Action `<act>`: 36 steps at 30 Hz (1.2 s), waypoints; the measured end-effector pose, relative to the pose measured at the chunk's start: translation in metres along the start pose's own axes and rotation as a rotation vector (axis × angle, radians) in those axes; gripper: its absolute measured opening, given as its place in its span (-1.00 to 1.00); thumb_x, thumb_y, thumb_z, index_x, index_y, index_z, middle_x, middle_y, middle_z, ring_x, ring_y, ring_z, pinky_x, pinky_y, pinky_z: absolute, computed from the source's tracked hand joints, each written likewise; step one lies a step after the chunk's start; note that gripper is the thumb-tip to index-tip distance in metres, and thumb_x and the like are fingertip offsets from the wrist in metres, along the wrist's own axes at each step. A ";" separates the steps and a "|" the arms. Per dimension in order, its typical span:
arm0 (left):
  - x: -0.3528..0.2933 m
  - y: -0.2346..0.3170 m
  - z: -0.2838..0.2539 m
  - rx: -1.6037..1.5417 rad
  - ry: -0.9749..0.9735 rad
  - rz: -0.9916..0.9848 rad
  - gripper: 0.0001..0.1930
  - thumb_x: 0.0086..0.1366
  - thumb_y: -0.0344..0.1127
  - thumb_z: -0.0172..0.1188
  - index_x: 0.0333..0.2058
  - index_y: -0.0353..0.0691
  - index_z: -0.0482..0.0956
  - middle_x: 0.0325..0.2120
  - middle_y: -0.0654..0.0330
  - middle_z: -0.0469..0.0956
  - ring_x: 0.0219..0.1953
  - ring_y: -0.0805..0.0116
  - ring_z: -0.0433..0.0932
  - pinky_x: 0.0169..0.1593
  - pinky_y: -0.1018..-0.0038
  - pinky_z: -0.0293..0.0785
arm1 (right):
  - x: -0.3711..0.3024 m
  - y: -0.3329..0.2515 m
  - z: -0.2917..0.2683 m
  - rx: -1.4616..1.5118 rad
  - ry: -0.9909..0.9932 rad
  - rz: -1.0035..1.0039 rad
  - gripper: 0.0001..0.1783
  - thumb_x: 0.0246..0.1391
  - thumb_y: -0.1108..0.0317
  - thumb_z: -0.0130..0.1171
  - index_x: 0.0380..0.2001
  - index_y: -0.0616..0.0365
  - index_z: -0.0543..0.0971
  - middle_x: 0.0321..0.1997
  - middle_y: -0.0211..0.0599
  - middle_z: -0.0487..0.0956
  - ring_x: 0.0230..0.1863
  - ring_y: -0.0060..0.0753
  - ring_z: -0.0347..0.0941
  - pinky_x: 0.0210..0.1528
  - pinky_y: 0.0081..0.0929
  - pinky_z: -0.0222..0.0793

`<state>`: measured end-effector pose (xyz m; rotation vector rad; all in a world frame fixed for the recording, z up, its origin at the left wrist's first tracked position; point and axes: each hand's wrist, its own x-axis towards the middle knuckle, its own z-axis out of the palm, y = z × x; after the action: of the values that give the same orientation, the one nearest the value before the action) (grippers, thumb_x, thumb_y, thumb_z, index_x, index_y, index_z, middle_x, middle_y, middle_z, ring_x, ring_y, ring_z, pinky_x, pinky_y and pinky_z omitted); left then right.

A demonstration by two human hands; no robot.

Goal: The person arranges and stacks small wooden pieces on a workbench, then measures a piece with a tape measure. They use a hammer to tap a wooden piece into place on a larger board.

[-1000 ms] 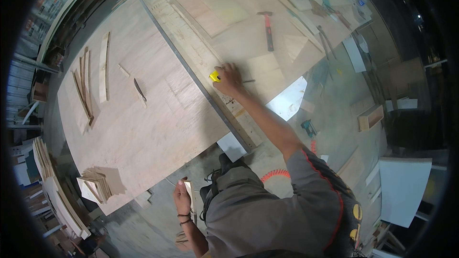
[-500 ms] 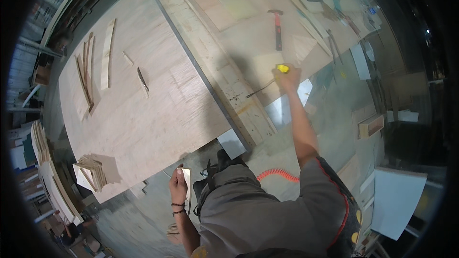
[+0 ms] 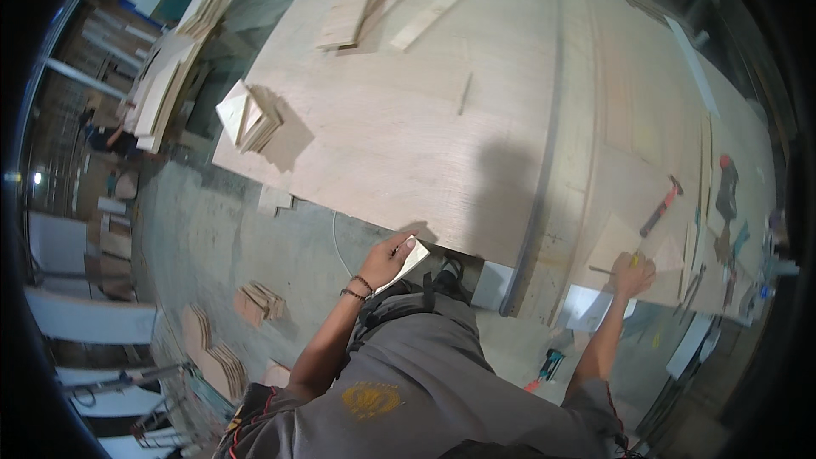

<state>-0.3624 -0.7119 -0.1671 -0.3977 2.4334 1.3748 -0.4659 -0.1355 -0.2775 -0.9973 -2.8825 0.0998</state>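
**Hands Spread Across the Plywood Bench**

A worker's left hand (image 3: 389,259) grips a small pale card (image 3: 409,263) at the near edge of the plywood sheet (image 3: 408,119). The right hand (image 3: 633,274) closes on a yellow-tipped tool (image 3: 633,260) beside a red-handled hammer (image 3: 661,206).

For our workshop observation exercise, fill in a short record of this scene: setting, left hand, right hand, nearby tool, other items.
Setting: large plywood sheet on a workbench, seen from above
Left hand: grip on a small flat wooden piece at the sheet's near edge
Right hand: on the bench, holding a small yellow item, hard to identify
Nearby tool: red-handled hammer
Other items: wood strips, stacked offcuts
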 end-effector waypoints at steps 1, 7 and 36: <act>-0.003 -0.005 0.001 0.007 0.030 -0.006 -0.54 0.53 0.00 0.01 0.19 -0.17 0.54 -0.03 -0.14 0.63 0.00 0.00 0.64 0.09 0.29 0.50 | -0.005 -0.011 -0.006 -0.051 -0.018 -0.013 -0.30 0.08 -0.20 0.19 0.17 0.02 0.56 0.42 0.04 0.28 0.48 0.12 0.06 0.42 0.12 0.05; -0.007 -0.031 -0.014 0.025 0.089 0.023 -0.56 0.52 -0.08 0.00 0.22 -0.17 0.51 -0.10 -0.15 0.65 -0.11 -0.02 0.64 0.03 0.27 0.52 | 0.004 -0.045 0.006 -0.195 -0.096 0.032 0.02 -0.03 -0.53 0.15 0.23 0.11 0.48 0.48 0.08 0.19 0.50 0.14 0.02 0.43 0.19 -0.03; -0.022 -0.098 -0.152 -0.404 0.758 0.159 -0.60 0.46 -0.21 0.20 0.21 -0.17 0.55 -0.28 0.34 0.49 -0.30 0.58 0.33 -0.17 0.62 0.33 | -0.053 -0.278 -0.030 0.608 0.059 -0.784 -0.58 0.16 0.14 0.35 0.01 0.15 0.65 0.02 -0.10 0.62 0.15 -0.05 0.47 0.28 -0.13 0.27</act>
<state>-0.3246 -0.8897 -0.1597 -0.9960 2.7705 2.0924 -0.5917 -0.3855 -0.2257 0.2270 -2.6696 0.7870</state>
